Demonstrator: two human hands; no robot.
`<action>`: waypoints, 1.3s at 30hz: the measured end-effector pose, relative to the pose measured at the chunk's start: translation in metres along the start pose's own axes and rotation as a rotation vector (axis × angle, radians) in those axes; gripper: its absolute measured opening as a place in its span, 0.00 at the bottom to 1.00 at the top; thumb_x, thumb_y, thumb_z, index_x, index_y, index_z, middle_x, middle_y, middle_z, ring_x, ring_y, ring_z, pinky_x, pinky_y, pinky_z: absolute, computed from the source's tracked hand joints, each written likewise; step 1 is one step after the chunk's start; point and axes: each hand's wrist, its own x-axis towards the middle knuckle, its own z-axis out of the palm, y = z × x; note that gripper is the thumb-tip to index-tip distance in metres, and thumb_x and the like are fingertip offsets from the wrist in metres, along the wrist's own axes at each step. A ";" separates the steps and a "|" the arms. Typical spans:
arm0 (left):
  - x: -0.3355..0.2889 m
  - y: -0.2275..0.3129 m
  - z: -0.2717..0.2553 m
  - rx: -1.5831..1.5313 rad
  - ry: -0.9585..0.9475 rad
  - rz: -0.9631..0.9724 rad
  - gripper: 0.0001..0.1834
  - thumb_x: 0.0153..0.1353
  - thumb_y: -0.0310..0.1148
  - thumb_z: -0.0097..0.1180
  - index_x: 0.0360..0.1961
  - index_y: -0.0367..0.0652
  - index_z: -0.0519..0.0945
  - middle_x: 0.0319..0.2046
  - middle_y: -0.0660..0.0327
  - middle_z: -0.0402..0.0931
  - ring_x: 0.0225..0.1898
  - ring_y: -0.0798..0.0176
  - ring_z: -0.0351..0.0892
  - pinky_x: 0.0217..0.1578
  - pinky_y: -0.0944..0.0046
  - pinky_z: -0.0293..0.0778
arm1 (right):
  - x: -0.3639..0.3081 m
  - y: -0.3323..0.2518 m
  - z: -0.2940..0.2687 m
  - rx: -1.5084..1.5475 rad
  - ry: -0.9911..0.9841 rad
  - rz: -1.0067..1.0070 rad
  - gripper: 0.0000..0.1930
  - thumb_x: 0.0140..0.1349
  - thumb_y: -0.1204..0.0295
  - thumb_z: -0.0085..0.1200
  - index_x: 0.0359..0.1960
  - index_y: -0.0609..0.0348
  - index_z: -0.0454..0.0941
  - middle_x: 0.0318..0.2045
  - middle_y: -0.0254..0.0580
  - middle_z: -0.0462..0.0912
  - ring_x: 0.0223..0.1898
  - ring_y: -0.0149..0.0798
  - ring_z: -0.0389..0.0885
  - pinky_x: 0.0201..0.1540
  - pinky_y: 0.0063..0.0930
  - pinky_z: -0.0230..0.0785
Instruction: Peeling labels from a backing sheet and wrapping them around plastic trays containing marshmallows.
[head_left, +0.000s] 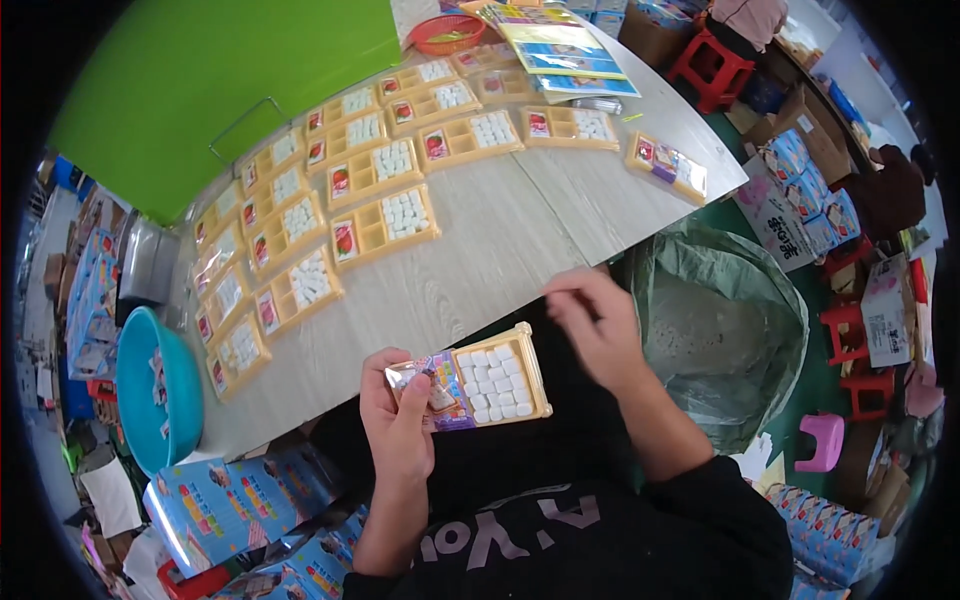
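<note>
My left hand (pixel 400 430) is closed on the near end of a cream plastic tray (pixel 538 372), thumb on top. White pillow-shaped pieces (pixel 495 384) fill the tray's open-looking far compartment. A printed purple packet (pixel 445 392) covers the end by my thumb, and clear film glints there. To the right, my right hand (pixel 603 335) is off the tray, near the table's front edge. Its fingers are bent together; whether anything small is between them cannot be seen. Similar cream trays (pixel 385 222) stand in rows on the table, with white pieces and strawberry-printed packets.
A pale wood-look table (pixel 480 260) spans ahead, with one purple-banded tray (pixel 668 167) at its right corner. Booklets (pixel 570 50) and a red basket (pixel 447 35) lie at the back. A teal tub (pixel 158 390) stands left, a green plastic bag (pixel 720 330) right.
</note>
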 end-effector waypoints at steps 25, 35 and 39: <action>0.088 0.004 0.021 1.049 -0.397 0.400 0.12 0.62 0.27 0.55 0.46 0.37 0.77 0.44 0.50 0.78 0.48 0.47 0.75 0.52 0.55 0.71 | 0.124 0.037 -0.242 -0.942 -0.086 -0.017 0.26 0.56 0.70 0.63 0.57 0.57 0.70 0.59 0.44 0.73 0.65 0.45 0.69 0.69 0.36 0.57; 0.091 0.004 0.025 1.119 -0.435 0.494 0.12 0.60 0.27 0.57 0.44 0.37 0.78 0.43 0.51 0.78 0.48 0.45 0.74 0.52 0.53 0.70 | 0.134 0.036 -0.240 -0.923 -0.181 0.234 0.28 0.56 0.65 0.64 0.56 0.55 0.67 0.56 0.45 0.73 0.60 0.42 0.71 0.65 0.34 0.60; 0.092 0.006 0.025 1.123 -0.438 0.480 0.11 0.60 0.27 0.58 0.44 0.38 0.78 0.43 0.51 0.78 0.48 0.45 0.74 0.52 0.53 0.70 | 0.126 0.042 -0.239 -0.963 -0.109 0.200 0.28 0.57 0.63 0.65 0.56 0.55 0.66 0.53 0.47 0.74 0.58 0.45 0.73 0.62 0.34 0.62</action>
